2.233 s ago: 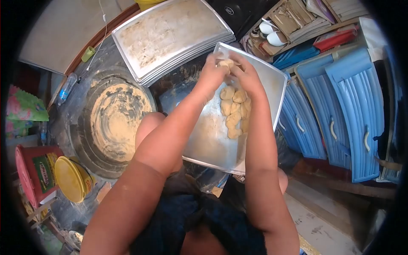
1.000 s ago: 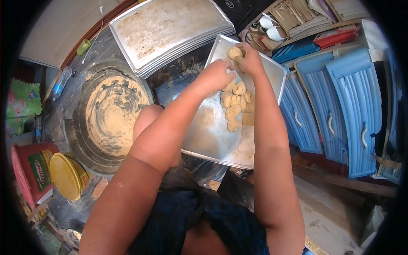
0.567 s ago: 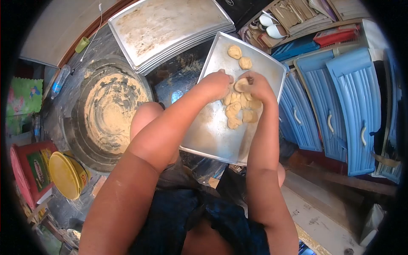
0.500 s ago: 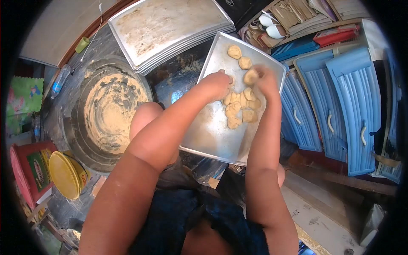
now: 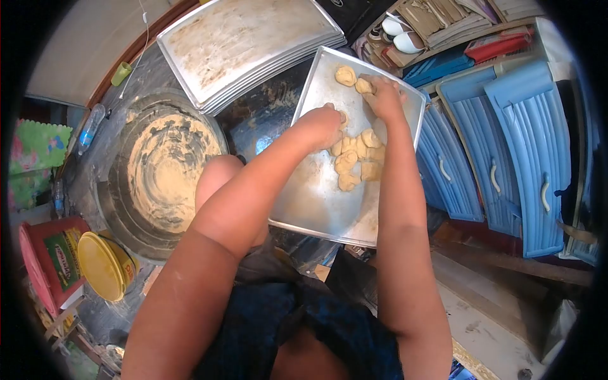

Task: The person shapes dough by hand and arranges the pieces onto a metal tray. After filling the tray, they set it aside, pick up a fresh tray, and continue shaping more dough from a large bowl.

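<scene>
A metal baking tray (image 5: 310,196) lies in front of me with pieces of pale dough on it. My right hand (image 5: 384,96) is near the tray's far right side, its fingers curled over a dough ball (image 5: 363,85) and hiding part of it. Just left of that sits another dough ball (image 5: 345,75). Over the tray's left half, my left hand (image 5: 320,126) is closed, with a bit of dough (image 5: 342,118) showing at its fingertips. Below both hands, several dough lumps (image 5: 347,162) lie clustered together mid-tray.
A wide basin (image 5: 171,158) smeared with dough residue stands at left. Stacked baking trays (image 5: 247,47) are at the back. Blue cabinet doors (image 5: 529,152) lean at right, below a shelf of papers (image 5: 443,28). A yellow bucket (image 5: 101,266) and red container (image 5: 47,259) sit at lower left.
My right hand has moved away from me, up the tray to the far dough balls, carrying the piece it had. My left hand has stayed almost in place.
</scene>
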### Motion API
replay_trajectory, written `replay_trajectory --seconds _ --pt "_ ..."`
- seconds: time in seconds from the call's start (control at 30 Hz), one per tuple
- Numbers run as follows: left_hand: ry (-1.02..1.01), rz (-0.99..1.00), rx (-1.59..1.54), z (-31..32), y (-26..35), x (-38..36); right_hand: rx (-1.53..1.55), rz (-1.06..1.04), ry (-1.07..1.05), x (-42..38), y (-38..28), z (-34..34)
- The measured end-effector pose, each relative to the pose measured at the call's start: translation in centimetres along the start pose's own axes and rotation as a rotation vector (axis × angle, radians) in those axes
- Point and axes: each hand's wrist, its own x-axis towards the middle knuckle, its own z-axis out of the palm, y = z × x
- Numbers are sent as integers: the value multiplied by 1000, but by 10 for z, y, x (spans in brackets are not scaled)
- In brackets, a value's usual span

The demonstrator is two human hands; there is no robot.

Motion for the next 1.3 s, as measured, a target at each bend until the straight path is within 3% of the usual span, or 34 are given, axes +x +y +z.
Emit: replay_trajectory --seconds 0.03,0.1,0.13,0.2,0.33,0.4,0.43,0.5,0.53,0.6,0.63,0.7,0.77,0.83,0.97,1.03,1.1,1.17,1.23,1.3 --pt "2 2 4 0 -1 0 1 0 -1 -1 6 5" --pt "2 6 7 1 -3 0 61 -148 307 -9 17 10" --pt "12 15 -6 1 -5 -1 59 -147 307 -18 20 5" --pt "30 25 -28 1 -8 0 428 131 -16 -45 27 -5" --pt "79 33 -24 1 -2 -4 362 4 -229 -86 26 -2" --pt "74 14 -27 1 -1 -4 691 108 -261 -84 32 -7" --pt "59 16 -14 2 -3 -3 690 107 -259 -81 31 -13" --pt "46 20 -3 3 -3 -4 834 378 241 -70 30 -27" --pt "49 6 -7 2 -3 -5 832 376 243 -59 37 -23" --pt "53 -3 -10 0 -2 -5 412 177 731 -36 60 -3" --pt "55 -11 -24 0 -2 -4 409 177 735 -32 65 12" --pt "60 -15 -38 3 -2 0 88 57 643 -28 64 34" --pt "152 20 -80 8 -5 4 184 119 539 -22 69 30" --pt "196 -8 -117 10 -5 8 0 191 464 -28 56 17" --pt "298 -63 -110 19 -5 15 190 90 423 -19 42 19" --pt "321 -62 -127 20 -5 16 72 86 231 -13 39 20" --pt "348 -65 -144 20 -8 17 77 82 212 -10 44 21" --pt "524 -78 -251 21 -10 17 83 78 194 -10 49 25" --pt "569 -67 -261 22 -12 18 182 105 471 -16 46 24" --pt "614 -52 -271 22 -13 21 196 169 441 -26 41 19"
